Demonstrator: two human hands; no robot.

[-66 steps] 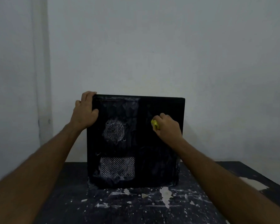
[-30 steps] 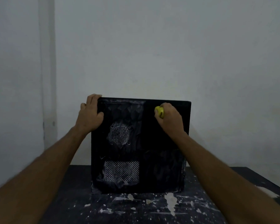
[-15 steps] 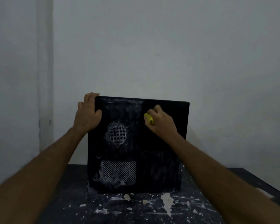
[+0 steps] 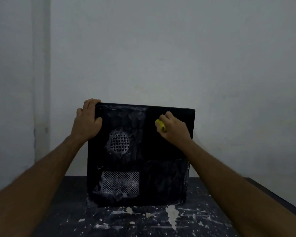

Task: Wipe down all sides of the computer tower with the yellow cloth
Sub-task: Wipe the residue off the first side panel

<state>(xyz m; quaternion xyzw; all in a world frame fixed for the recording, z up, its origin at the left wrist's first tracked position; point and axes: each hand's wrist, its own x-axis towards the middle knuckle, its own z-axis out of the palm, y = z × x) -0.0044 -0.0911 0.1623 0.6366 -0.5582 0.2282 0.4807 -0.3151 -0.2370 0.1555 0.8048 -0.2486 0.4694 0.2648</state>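
A black computer tower (image 4: 162,177) stands upright on a dark table, its broad side panel facing me. The panel has a round vent grille (image 4: 119,143) and a rectangular grille (image 4: 120,183), both dusty white. My left hand (image 4: 87,120) grips the tower's upper left corner, fingers curled over the top edge. My right hand (image 4: 174,129) holds a balled yellow cloth (image 4: 160,125) and presses it against the upper right part of the panel. Only a small piece of the cloth shows past my fingers.
The dark table (image 4: 143,223) is spattered with white paint flecks and chips in front of the tower. A plain pale wall (image 4: 161,57) stands close behind, with a corner or pillar edge (image 4: 41,82) at the left. The table's right edge (image 4: 272,194) runs diagonally.
My right hand with the cloth went up to the panel's top edge, then came down and slightly left across the upper right area. My left hand has kept its grip on the corner.
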